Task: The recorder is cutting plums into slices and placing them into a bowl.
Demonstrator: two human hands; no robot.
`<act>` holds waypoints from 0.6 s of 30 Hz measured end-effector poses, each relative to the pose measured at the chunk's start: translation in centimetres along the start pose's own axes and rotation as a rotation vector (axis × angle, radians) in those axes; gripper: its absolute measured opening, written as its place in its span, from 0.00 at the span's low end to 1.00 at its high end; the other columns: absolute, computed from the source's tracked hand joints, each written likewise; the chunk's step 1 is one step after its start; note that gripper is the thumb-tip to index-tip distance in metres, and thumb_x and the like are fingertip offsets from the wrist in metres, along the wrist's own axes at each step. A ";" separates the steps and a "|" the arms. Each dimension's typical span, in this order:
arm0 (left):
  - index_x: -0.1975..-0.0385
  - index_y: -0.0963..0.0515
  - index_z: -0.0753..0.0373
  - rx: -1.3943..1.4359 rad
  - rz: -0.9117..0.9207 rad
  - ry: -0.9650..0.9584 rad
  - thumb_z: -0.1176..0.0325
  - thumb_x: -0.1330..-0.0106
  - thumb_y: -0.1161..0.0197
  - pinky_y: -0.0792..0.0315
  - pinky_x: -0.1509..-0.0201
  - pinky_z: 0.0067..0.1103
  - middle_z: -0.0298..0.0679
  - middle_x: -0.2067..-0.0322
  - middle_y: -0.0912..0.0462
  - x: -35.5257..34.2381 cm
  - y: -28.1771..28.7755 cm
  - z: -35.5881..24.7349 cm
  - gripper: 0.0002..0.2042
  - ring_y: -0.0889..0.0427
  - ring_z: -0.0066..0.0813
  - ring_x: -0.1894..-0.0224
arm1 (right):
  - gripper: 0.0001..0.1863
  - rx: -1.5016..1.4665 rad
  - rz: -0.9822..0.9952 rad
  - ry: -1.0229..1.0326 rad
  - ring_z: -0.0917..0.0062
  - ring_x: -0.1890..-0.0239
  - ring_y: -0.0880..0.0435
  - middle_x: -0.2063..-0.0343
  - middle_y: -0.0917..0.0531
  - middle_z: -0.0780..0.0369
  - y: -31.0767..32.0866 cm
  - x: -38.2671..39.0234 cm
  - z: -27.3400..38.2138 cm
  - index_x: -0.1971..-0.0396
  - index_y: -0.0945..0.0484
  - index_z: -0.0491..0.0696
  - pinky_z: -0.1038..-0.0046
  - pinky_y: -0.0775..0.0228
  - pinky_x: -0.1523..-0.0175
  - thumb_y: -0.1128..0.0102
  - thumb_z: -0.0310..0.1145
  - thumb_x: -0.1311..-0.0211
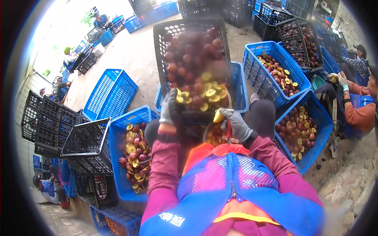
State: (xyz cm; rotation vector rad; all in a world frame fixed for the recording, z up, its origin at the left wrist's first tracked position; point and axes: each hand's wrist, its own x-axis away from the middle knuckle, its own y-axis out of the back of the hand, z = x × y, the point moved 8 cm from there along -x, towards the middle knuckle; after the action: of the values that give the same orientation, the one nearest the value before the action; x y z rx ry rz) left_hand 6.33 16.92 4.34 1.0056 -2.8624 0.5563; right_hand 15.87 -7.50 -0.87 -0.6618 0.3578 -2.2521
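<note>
My left hand [170, 108], in a grey glove, is closed at the near left edge of a black crate [157, 51]. A cut plum half [180, 96] with yellow flesh shows at its fingertips. My right hand [238, 125], also gloved, grips a red-handled tool [228, 129]; its working end is too blurred to make out. Another yellow plum piece [218, 115] is pinched at that hand's fingers. Whole dark red plums [187, 59] fill the crate's far part, and cut halves [210, 93] lie in its near part. Between my knees, a container holds small orange-brown pieces [215, 135], partly hidden.
The black crate rests over a blue crate [240, 80]. Blue crates of cut plums stand at my left [114, 157] and right [325, 129], another [252, 59] farther right. An empty-looking blue crate [112, 92] stands far left. A co-worker [360, 104] sits at the right.
</note>
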 end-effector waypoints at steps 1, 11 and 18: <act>0.37 0.24 0.64 -0.286 -0.093 -0.129 0.52 0.24 0.36 0.19 0.44 0.36 0.52 0.45 0.16 -1.7 0.9 -1.4 0.25 0.14 0.45 0.48 | 0.18 0.011 -0.023 0.010 0.87 0.83 0.23 0.73 0.15 0.66 -0.1 0.0 0.3 0.56 0.16 0.45 0.82 0.31 0.78 0.42 0.46 0.20; 0.40 0.25 0.61 -0.358 0.272 -0.409 0.58 0.26 0.35 0.33 0.26 0.34 0.40 0.44 0.20 3.2 -8.0 6.6 0.21 0.21 0.32 0.40 | 0.21 0.396 -0.068 0.357 0.88 0.83 0.23 0.63 0.10 0.62 -2.0 -1.0 5.4 0.42 0.18 0.41 0.82 0.31 0.79 0.34 0.41 0.23; 0.45 0.20 0.63 -0.516 -0.298 -0.193 0.60 0.26 0.35 0.25 0.39 0.31 0.43 0.49 0.15 0.4 13.0 3.1 0.16 0.17 0.34 0.49 | 0.23 0.259 -0.255 0.035 0.85 0.85 0.24 0.67 0.12 0.61 8.1 0.3 4.3 0.44 0.19 0.40 0.83 0.32 0.81 0.49 0.47 0.16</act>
State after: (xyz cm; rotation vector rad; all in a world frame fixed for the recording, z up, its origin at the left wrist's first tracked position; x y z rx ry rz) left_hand -1.77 24.94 -2.61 1.3906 -2.6924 -0.3017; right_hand 22.85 -13.51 -0.77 -0.5566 -0.0057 -2.4969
